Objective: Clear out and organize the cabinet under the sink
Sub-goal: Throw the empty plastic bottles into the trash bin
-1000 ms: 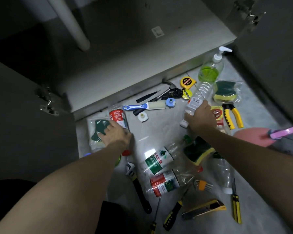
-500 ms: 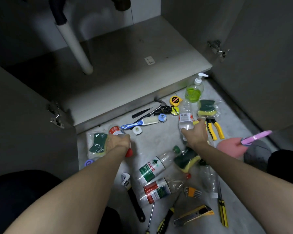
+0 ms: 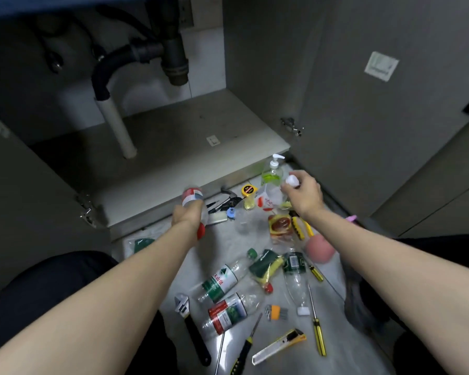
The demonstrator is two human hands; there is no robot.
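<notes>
While both arms reached out over the floor point(image 3: 358, 355) in front of the open cabinet point(image 3: 173, 147), the left hand point(image 3: 186, 216) gripped a red-labelled bottle point(image 3: 192, 197), its red cap pointing down below the wrist, just before the cabinet's front edge. The right hand point(image 3: 305, 194) held a clear bottle point(image 3: 274, 197) by its white-capped neck, raised near the cabinet's front right corner, beside a green soap dispenser point(image 3: 272, 171) and a yellow tape measure point(image 3: 248, 190). More plastic bottles point(image 3: 222, 282), a sponge point(image 3: 264, 266), a black wrench point(image 3: 190, 326), a utility knife point(image 3: 279, 346) and a yellow screwdriver point(image 3: 318, 334) lay scattered on the floor between the forearms
</notes>
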